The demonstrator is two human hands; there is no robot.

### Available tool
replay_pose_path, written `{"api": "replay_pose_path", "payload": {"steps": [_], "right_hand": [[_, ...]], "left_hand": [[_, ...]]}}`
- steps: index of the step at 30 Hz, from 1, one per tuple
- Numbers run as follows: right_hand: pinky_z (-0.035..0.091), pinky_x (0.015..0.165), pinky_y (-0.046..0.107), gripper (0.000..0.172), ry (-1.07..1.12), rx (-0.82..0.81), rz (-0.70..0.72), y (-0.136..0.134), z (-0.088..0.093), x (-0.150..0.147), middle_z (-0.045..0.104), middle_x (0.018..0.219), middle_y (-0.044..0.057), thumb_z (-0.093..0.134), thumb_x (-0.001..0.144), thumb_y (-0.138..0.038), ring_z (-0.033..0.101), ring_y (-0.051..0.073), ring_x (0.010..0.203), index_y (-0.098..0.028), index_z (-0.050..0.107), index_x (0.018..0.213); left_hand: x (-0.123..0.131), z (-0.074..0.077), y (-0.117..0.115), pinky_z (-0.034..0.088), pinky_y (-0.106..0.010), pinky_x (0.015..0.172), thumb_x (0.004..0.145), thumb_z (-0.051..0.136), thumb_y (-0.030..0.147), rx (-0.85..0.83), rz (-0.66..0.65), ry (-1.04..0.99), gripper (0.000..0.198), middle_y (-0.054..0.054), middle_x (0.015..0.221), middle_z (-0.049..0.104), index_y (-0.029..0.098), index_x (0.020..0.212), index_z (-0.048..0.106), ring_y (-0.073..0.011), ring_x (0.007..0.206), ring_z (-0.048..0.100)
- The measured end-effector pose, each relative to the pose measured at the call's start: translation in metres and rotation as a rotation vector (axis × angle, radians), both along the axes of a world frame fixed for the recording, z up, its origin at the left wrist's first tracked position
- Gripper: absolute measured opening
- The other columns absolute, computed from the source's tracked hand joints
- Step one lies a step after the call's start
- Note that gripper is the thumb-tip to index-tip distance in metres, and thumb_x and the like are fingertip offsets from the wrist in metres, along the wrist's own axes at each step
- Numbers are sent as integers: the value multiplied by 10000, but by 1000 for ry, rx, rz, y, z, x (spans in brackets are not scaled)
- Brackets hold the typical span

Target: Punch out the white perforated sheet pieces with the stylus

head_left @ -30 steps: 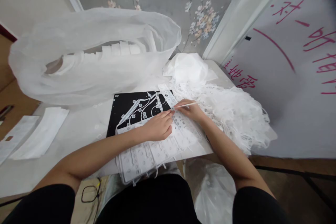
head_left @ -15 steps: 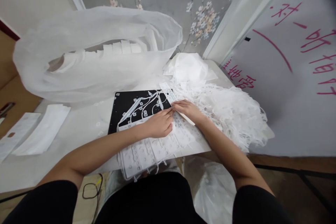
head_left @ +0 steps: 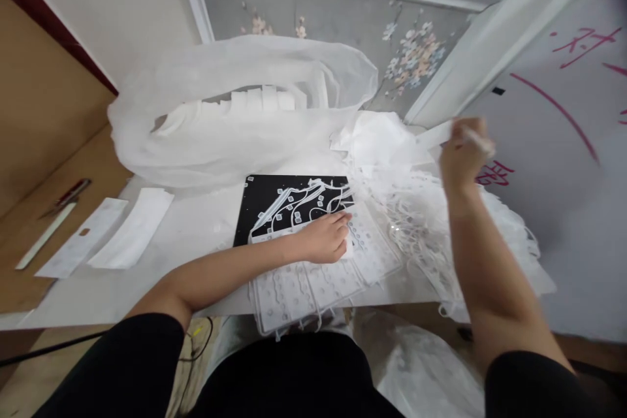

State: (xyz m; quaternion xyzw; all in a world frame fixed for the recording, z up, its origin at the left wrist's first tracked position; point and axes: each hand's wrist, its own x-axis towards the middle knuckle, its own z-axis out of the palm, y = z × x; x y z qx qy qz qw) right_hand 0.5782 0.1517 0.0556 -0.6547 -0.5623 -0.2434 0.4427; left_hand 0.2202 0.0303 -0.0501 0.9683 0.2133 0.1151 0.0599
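Observation:
My left hand (head_left: 326,238) rests on white sheets (head_left: 289,294) printed with rows of small round marks and wavy lines. Its index finger stretches out while the others curl around a small white piece (head_left: 349,248), mostly hidden. Under the sheets' far edge lies a black board (head_left: 259,199), with white cords and small squarish pale bits on it. Raised at the right, my right hand (head_left: 465,153) is closed on a white paper strip (head_left: 434,136), blurred by motion. Below it spreads a heap of thin white strips and cords (head_left: 426,222).
A large translucent bag (head_left: 235,137) holding a row of white pieces stands at the back. White sheets (head_left: 132,228) lie at the left, near a red-handled tool (head_left: 73,189) and a pale strip (head_left: 46,235). A marked whiteboard (head_left: 548,209) borders the right side.
My right hand has left the sheets beside my left hand and swung up to the right with the white strip. My left hand stays on the sheets. The view has shifted.

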Motion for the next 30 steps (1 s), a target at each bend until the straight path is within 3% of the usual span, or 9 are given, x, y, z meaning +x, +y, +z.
{"api": "replay_pose_path", "payload": {"steps": [3, 6, 9, 13, 18, 22, 25, 28, 30], "right_hand": [[509, 899, 366, 191, -35, 296, 28, 4, 52, 21, 730, 1009, 160, 496, 1006, -109, 704, 208, 1009, -189, 669, 1018], [563, 661, 317, 186, 124, 322, 273, -20, 80, -7, 702, 1109, 177, 485, 1026, -210, 734, 201, 948, -173, 622, 1146], [596, 670, 302, 131, 303, 109, 484, -62, 80, -70, 721, 1044, 158, 543, 989, -187, 738, 179, 903, -149, 654, 1046], [652, 698, 328, 147, 534, -255, 803, -117, 71, -158, 734, 941, 93, 724, 912, -306, 739, 180, 813, -162, 696, 909], [653, 653, 295, 244, 615, -461, 1002, -156, 70, -221, 743, 952, 54, 756, 893, -444, 723, 164, 735, -201, 750, 875], [646, 655, 287, 262, 804, -395, 983, -160, 72, -240, 753, 931, 43, 764, 881, -475, 737, 168, 745, -216, 740, 909], [653, 699, 301, 289, 985, -427, 1046, -157, 73, -246, 760, 838, 20, 790, 854, -487, 761, 183, 780, -231, 710, 961], [648, 687, 291, 311, 1077, -510, 1130, -154, 75, -249, 779, 845, 28, 818, 823, -486, 767, 186, 786, -226, 694, 942], [644, 664, 276, 308, 1123, -523, 1160, -153, 77, -249, 790, 921, 34, 826, 815, -477, 764, 174, 778, -229, 691, 937]], "left_hand": [[-2, 0, 1, 347, -421, 1225, 1030, 409, 301, -18, -13, -31, 476, -288, 1528, 492, -47, 1272, 627, -351, 1475, 434], [-9, 10, 3, 387, -437, 1190, 1039, 377, 271, -50, -75, -146, 387, -264, 1503, 531, 24, 1161, 648, -341, 1424, 491], [-20, 37, 4, 393, -462, 1175, 1030, 367, 250, -36, -124, -385, 263, -249, 1498, 523, 128, 1009, 599, -327, 1420, 475], [-40, 88, 1, 387, -534, 1161, 1023, 351, 269, 40, -83, -658, 178, -237, 1564, 407, 183, 1025, 507, -328, 1467, 387], [-64, 130, -6, 397, -570, 1137, 1060, 335, 360, 16, 1, -802, 241, -206, 1606, 353, 191, 1080, 506, -332, 1452, 405], [-74, 134, -9, 460, -523, 1063, 1050, 372, 377, -155, 76, -829, 291, -188, 1535, 457, 203, 1254, 485, -315, 1357, 513], [-77, 129, -10, 515, -426, 869, 1045, 380, 386, -298, 160, -818, 357, -142, 1271, 646, 217, 1354, 435, -265, 1058, 662], [-79, 122, -8, 433, -350, 647, 1041, 385, 447, -329, 230, -830, 285, -42, 871, 663, 221, 1186, 479, -210, 702, 612], [-81, 118, -5, 362, -329, 587, 1026, 407, 493, -317, 248, -875, 269, 1, 742, 591, 233, 1052, 470, -188, 609, 539]]}}
